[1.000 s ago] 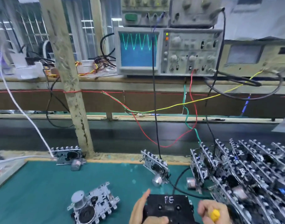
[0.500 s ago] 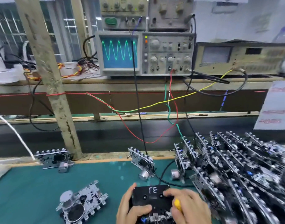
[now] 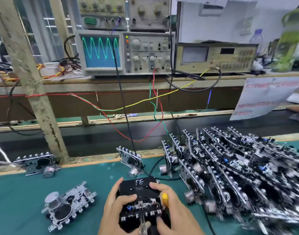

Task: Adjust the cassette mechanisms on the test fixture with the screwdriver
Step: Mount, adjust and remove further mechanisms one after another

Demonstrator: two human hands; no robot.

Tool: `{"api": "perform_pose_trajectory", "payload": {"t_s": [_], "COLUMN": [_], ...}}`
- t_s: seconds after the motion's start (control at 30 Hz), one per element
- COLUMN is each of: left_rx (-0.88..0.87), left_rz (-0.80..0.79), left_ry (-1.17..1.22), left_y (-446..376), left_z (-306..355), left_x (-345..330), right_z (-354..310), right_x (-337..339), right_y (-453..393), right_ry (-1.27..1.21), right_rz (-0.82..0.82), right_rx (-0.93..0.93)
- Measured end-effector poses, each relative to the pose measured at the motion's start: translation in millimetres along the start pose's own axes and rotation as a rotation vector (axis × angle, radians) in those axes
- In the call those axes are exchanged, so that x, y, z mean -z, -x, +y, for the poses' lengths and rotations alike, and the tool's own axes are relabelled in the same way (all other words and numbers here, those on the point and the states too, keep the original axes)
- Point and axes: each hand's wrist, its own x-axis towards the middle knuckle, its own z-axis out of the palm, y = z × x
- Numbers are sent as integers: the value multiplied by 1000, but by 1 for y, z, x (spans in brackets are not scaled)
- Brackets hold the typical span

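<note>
both hands closed around the black test fixture (image 3: pixel 139 199), the block marked "fe", which sat on the green mat (image 3: pixel 18 200) at the near edge of the bench. the left hand (image 3: pixel 116 209) gripped the fixture's left side, thumb laid across its top face and fingers curled up along its far left edge. the right hand (image 3: pixel 170 206) wrapped the right side, its forefinger reaching over the top beside the "fe" mark, and the yellow handle of the screwdriver (image 3: pixel 164 198) stood pinched in that same hand, poking up between the fingers; its tip was hidden, so i could not tell where it touched. a cassette mechanism (image 3: pixel 142 207) showed between the two thumbs, seated in the fixture's near half.

left of the grip, well apart, a loose mechanism (image 3: pixel 67 206) lay flat on the mat. beyond it another one (image 3: pixel 37 162) lay at the mat's far edge. straight past the fingertips a third (image 3: pixel 131 158) stood tilted on edge, a black cable running from near it toward the fixture. right of the grip a large pile of mechanisms (image 3: pixel 238 170) lay stacked, partly blurred. far above the hands the oscilloscope (image 3: pixel 125 51) showed a green wave.
</note>
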Motion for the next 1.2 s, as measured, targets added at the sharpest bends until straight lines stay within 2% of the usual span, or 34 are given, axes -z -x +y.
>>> {"api": "perform_pose_trajectory", "payload": {"t_s": [0.07,0.17,0.47,0.9,1.2], "left_rx": [-196,-343,-241,-220,-211], "left_rz": [43,87,135,123,114], "left_ry": [-136,-191,-240,-244,-243], "left_y": [11,10,17,20,20], "left_z": [-16,-15,-4,0,-1], "left_x": [-2,-9,-6,-7,-6], "right_z": [1,1,2,3,3], "right_x": [-1,-3,1,-4,-3], "right_y": [-2,0,5,3,6], "right_ry": [-42,-144,-228,-313,-323], "right_rz": [41,51,76,129,102], "right_rx": [-36,-41,-2,-34,-50]}}
